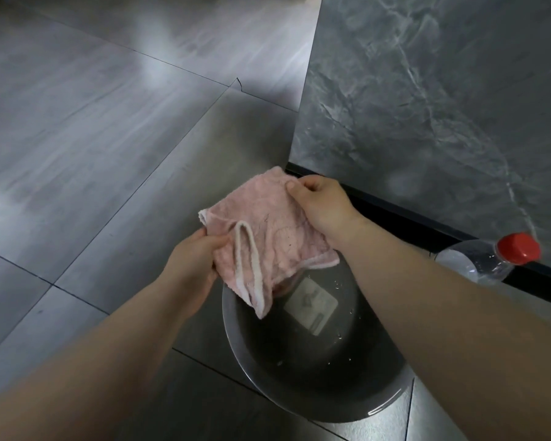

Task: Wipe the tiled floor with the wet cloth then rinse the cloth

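Observation:
A pink cloth (268, 230) with a pale hem hangs spread between both hands, above the far rim of a dark round basin (357, 405). My left hand (193, 265) grips its near left edge. My right hand (322, 205) pinches its far right corner. A corner of the cloth droops down over the basin. Inside the basin I see water, droplets on the wall and a pale label at the bottom. Grey floor tiles (93, 138) with dark joints spread out to the left.
A clear plastic bottle with a red cap (517, 248) lies on the floor to the right of the basin. A dark marbled wall panel (442, 106) with a black skirting strip rises at the right. One tile corner near the wall is cracked.

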Action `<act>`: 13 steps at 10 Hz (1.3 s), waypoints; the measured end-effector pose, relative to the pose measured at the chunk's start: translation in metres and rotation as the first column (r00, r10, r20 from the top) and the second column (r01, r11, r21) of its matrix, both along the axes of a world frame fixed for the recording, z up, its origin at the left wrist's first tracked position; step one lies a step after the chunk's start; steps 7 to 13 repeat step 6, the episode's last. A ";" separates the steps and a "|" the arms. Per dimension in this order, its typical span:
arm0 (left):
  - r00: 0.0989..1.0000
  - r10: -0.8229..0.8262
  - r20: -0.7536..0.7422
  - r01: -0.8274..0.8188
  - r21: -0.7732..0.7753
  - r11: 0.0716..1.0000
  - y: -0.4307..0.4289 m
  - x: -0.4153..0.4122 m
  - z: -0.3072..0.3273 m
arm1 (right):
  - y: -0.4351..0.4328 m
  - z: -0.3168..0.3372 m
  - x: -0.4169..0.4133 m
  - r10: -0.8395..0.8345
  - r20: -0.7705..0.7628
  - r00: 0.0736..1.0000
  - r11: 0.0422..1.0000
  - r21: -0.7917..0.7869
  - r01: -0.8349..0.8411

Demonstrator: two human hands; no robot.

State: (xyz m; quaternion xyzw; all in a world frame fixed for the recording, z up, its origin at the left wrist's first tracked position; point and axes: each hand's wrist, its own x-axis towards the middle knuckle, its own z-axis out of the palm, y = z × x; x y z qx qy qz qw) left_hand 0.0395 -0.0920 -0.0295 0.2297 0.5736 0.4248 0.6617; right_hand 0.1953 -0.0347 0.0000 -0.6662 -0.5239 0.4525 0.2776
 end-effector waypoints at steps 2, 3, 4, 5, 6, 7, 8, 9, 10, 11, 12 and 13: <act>0.911 0.010 -0.411 -0.019 -0.017 1.000 0.014 -0.010 -0.029 | 0.020 -0.029 -0.017 0.044 0.277 0.960 0.998 0.020 -0.052; 0.780 0.073 -0.621 -0.029 0.080 0.996 0.013 -0.010 -0.023 | 0.017 -0.037 -0.009 0.132 0.527 0.840 0.973 0.091 -0.210; 0.593 0.013 -0.805 0.312 0.244 0.918 0.013 -0.004 -0.017 | 0.005 -0.040 0.002 0.310 0.665 0.680 0.885 0.060 -0.462; 0.500 -0.242 -0.831 0.540 0.081 0.838 0.010 0.013 -0.020 | 0.002 -0.044 0.009 0.417 0.703 0.576 0.831 -0.038 -0.556; 0.478 -0.239 -0.845 0.530 0.060 0.846 0.011 0.018 -0.025 | 0.001 -0.040 0.009 0.363 0.709 0.604 0.842 0.029 -0.539; 0.478 -0.239 -0.845 0.530 0.060 0.846 0.011 0.018 -0.025 | 0.001 -0.040 0.009 0.363 0.709 0.604 0.842 0.029 -0.539; 0.478 -0.239 -0.845 0.530 0.060 0.846 0.011 0.018 -0.025 | 0.001 -0.040 0.009 0.363 0.709 0.604 0.842 0.029 -0.539; 0.478 -0.239 -0.845 0.530 0.060 0.846 0.011 0.018 -0.025 | 0.001 -0.040 0.009 0.363 0.709 0.604 0.842 0.029 -0.539; 0.478 -0.239 -0.845 0.530 0.060 0.846 0.011 0.018 -0.025 | 0.001 -0.040 0.009 0.363 0.709 0.604 0.842 0.029 -0.539; 0.478 -0.239 -0.845 0.530 0.060 0.846 0.011 0.018 -0.025 | 0.001 -0.040 0.009 0.363 0.709 0.604 0.842 0.029 -0.539; 0.478 -0.239 -0.845 0.530 0.060 0.846 0.011 0.018 -0.025 | 0.001 -0.040 0.009 0.363 0.709 0.604 0.842 0.029 -0.539; 0.478 -0.239 -0.845 0.530 0.060 0.846 0.011 0.018 -0.025 | 0.001 -0.040 0.009 0.363 0.709 0.604 0.842 0.029 -0.539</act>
